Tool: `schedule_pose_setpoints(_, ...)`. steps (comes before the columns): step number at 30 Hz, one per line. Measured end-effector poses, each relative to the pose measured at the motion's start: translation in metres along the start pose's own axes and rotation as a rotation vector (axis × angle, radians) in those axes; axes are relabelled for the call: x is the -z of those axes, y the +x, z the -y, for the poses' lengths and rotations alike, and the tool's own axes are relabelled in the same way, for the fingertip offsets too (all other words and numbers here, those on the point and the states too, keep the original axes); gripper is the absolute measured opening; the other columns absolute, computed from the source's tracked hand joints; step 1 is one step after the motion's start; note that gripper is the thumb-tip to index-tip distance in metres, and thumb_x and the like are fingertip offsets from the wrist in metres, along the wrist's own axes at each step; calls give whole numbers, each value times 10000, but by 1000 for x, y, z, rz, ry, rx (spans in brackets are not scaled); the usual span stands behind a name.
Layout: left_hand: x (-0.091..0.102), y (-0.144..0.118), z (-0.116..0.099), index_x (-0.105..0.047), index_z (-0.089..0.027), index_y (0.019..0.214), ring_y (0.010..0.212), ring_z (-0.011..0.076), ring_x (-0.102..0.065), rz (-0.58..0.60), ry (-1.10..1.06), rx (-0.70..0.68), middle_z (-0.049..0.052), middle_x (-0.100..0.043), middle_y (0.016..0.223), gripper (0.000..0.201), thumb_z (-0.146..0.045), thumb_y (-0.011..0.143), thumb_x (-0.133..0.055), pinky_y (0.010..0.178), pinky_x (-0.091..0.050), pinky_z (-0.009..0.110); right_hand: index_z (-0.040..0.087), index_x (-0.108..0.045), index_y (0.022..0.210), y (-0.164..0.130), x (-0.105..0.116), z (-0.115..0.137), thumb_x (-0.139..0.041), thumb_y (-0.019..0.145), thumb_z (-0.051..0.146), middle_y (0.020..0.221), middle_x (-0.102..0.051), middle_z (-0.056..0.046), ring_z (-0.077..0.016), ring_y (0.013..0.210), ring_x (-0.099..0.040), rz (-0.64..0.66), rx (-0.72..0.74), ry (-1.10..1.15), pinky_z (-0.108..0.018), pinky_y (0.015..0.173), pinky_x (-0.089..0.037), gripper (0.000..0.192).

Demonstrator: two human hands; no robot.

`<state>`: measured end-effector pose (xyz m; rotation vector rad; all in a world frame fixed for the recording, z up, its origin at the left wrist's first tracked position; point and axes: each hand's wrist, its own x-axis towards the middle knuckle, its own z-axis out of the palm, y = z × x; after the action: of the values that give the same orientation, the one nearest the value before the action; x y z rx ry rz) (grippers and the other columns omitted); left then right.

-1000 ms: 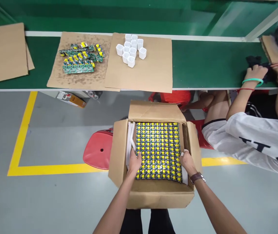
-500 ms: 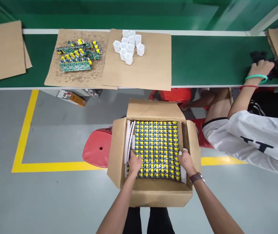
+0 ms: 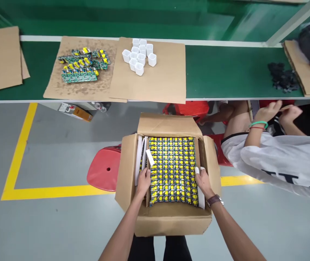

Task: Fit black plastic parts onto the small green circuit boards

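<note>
An open cardboard box (image 3: 125, 174) rests on my lap, filled with a panel of small circuit boards with yellow parts (image 3: 173, 170). My left hand (image 3: 143, 182) grips the panel's left edge, beside white foam sheets (image 3: 138, 159) standing along the box's left wall. My right hand (image 3: 204, 181), with white finger cots and a wristwatch, grips the panel's right edge. The panel sits slightly raised inside the box.
A green conveyor bench (image 3: 225, 72) ahead carries cardboard sheets with loose circuit boards (image 3: 81, 65) and white plastic housings (image 3: 140, 56). A red stool (image 3: 103, 170) stands left of the box. A co-worker in a white shirt (image 3: 277, 163) sits to my right. Black parts (image 3: 282, 76) lie on the bench.
My hands shifted slightly along the panel's edges and the panel narrowed in view as it tilted up. The co-worker's hands withdrew from the bench toward their lap.
</note>
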<state>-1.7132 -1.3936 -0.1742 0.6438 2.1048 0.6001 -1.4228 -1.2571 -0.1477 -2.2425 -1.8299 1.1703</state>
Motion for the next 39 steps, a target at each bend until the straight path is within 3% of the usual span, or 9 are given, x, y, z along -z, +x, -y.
schedule_pose_setpoints(7,-1,-11,-8,-663,-163,1181,949,204,-701,-89,4,-3,77,-700,1149,270,-362,1002,-634,829,-608,399,139,-668,1098,-16,-3,3,-623,1032,363,986,-704,-39,-162,800,-693,-25,47,30,-332,730,-604,238)
schedule_pose_setpoints(12,15,-35,-26,-681,-154,1099,868,182,-699,-158,-2,-43,51,-712,1047,248,-377,1008,-621,775,-606,361,144,-662,1010,-32,10,10,-582,1052,384,858,-677,-6,-129,683,-647,-60,87,30,-292,665,-573,256)
schedule_pose_setpoints(19,35,-51,-45,-682,-149,1090,854,181,-701,-205,-16,-71,46,-714,1027,250,-378,1006,-625,765,-607,356,145,-676,1029,-38,30,25,-595,1046,385,922,-707,-26,-148,757,-685,-29,173,52,-315,713,-595,254)
schedule_pose_setpoints(24,30,-39,-40,-668,-150,1169,945,215,-705,-182,5,-5,66,-703,1131,283,-370,994,-644,819,-610,397,147,-665,1164,-20,24,29,-637,1025,349,1090,-707,-63,-186,890,-708,105,193,14,-367,787,-617,247)
schedule_pose_setpoints(30,25,-17,-35,-655,-154,1218,1010,240,-700,-107,38,80,79,-690,1198,315,-370,989,-651,861,-606,429,157,-641,1247,4,11,17,-652,1014,342,1217,-679,-91,-229,1018,-698,212,166,-40,-427,869,-608,298)
schedule_pose_setpoints(39,31,36,-68,-643,-162,1250,1082,255,-684,-61,163,209,104,-674,1255,350,-378,976,-669,918,-585,472,169,-640,1258,8,14,-6,-648,1016,341,1252,-668,-94,-235,1048,-688,313,266,114,-441,898,-599,297)
